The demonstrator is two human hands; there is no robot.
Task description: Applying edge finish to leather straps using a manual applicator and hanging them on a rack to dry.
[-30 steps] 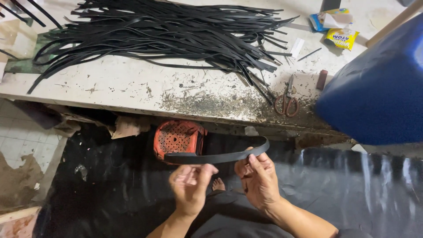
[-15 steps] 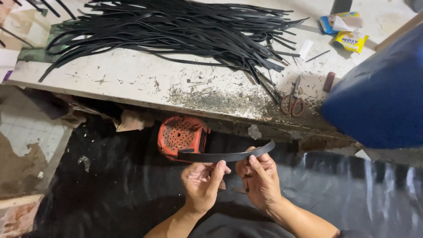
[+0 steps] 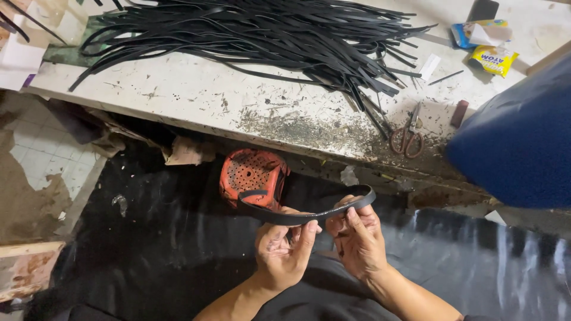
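Observation:
A curved black strip [image 3: 279, 215] of rubber or leather is held between both hands below the table edge. My left hand [image 3: 284, 252] pinches its middle with thumb and fingers. My right hand [image 3: 358, 238] grips its right end, which bends back over the fingers. The strip's left end curls in front of an orange perforated stool [image 3: 253, 175]. A big heap of similar black strips [image 3: 267, 35] lies on the worn white table [image 3: 196, 95] above.
Red-handled scissors [image 3: 408, 135] lie near the table's right front edge. A blue object [image 3: 517, 148] stands at the right. Yellow and blue packets [image 3: 491, 44] sit at the back right. Black plastic sheet [image 3: 148, 238] covers the floor under my hands.
The view has shifted slightly. My hands still hold the same strip; the left hand has slid a little along it and the strip's left end now curls more.

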